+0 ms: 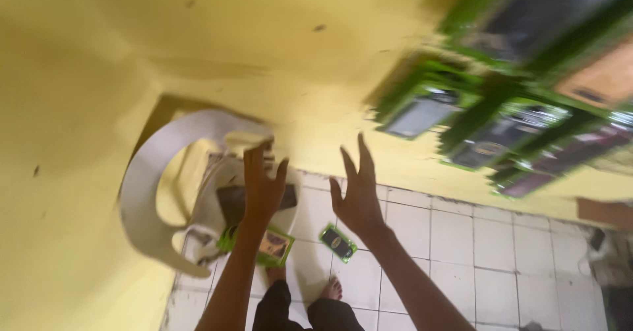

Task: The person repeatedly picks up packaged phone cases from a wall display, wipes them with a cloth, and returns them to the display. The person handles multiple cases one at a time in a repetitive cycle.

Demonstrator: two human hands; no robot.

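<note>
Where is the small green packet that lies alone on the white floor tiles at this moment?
In the head view, the green packet lies flat on the tiled floor, low and centre, just under the right hand and right of the white plastic chair.

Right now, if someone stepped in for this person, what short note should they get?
Left hand: raised, open, holding nothing, in front of the white plastic chair.
Right hand: raised, open, empty.
Green-edged flat packets: one on the chair seat, one on the white tiled floor near the bare feet.
More green-framed packets hang on the yellow wall, blurred.
Nothing is in hand; both loose packets lie unheld.
</note>
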